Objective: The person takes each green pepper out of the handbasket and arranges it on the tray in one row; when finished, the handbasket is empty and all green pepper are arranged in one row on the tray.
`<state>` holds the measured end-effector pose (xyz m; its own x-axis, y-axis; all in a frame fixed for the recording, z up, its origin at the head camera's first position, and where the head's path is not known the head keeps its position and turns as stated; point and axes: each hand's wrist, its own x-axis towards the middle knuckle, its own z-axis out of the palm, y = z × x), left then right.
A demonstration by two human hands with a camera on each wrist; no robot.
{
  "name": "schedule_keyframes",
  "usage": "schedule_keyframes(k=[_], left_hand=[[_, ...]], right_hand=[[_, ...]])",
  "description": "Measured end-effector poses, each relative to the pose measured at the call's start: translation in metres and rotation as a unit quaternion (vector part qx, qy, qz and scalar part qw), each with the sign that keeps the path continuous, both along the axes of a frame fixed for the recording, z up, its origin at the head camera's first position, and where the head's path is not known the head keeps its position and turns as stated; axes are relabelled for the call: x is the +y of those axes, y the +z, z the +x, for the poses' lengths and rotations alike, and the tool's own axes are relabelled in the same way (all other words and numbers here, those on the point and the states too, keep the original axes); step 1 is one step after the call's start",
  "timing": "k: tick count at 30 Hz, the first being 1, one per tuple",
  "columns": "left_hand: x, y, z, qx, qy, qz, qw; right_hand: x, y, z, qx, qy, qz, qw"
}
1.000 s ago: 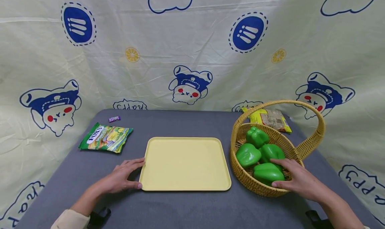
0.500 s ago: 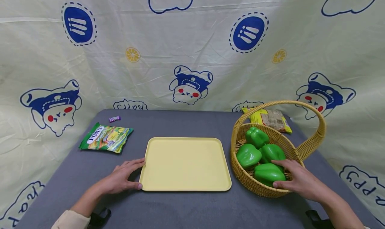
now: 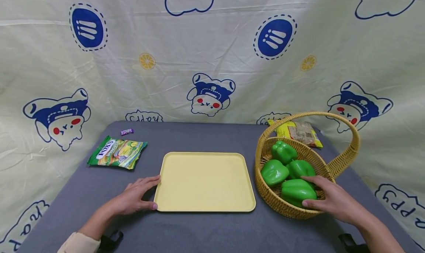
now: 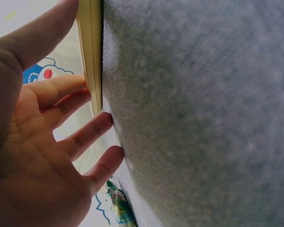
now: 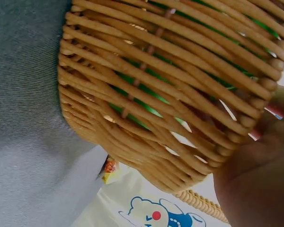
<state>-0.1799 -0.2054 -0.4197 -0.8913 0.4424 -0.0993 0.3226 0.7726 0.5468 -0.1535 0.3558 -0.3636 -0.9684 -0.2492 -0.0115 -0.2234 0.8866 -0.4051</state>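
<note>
A pale yellow rectangular tray [image 3: 204, 183] lies flat on the grey table. My left hand [image 3: 134, 197] touches its left edge with fingertips and thumb, the fingers spread and nearly straight. On the right stands a wicker basket [image 3: 277, 205] with a tall handle, holding several green bell peppers. My right hand [image 3: 332, 197] reaches over the basket's near right rim and holds the nearest green bell pepper [image 3: 297, 191] between thumb and fingers. In the right wrist view the woven wall [image 5: 151, 85] hides most of the peppers and the fingertips.
A green snack bag [image 3: 117, 152] lies left of the tray, with a small purple wrapped candy [image 3: 127, 132] behind it. Behind the basket is a yellow bag [image 3: 297, 132]. A printed cloth [image 3: 212, 42] hangs around the back of the table.
The nearest bell pepper has shifted very slightly to the right and up, with my right hand on it. My left hand and the tray stay in place.
</note>
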Motion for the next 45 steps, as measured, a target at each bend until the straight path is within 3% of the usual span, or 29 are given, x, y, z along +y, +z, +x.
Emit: schedule_keyframes(k=[6,18,31,36,45], left_hand=[[0.000,0.001,-0.001,-0.004,-0.001,-0.004,1.0000],[-0.001,0.000,-0.001,-0.002,-0.005,0.000,1.0000],[-0.001,-0.002,0.001,0.007,-0.004,0.006,0.9999],[-0.002,-0.002,0.001,0.019,-0.010,0.006,0.9998],[-0.002,-0.001,0.001,0.018,-0.009,0.005,0.9998]], right_hand=[[-0.004,0.009,0.003,0.016,-0.009,0.003,0.9998],[-0.022,0.032,0.007,0.088,-0.001,-0.010,0.9961],[-0.071,0.049,0.000,0.121,0.062,-0.054,0.9892],[-0.088,0.048,-0.007,0.141,0.108,-0.068,0.9818],[-0.117,0.044,-0.019,0.131,0.146,-0.109,0.9744]])
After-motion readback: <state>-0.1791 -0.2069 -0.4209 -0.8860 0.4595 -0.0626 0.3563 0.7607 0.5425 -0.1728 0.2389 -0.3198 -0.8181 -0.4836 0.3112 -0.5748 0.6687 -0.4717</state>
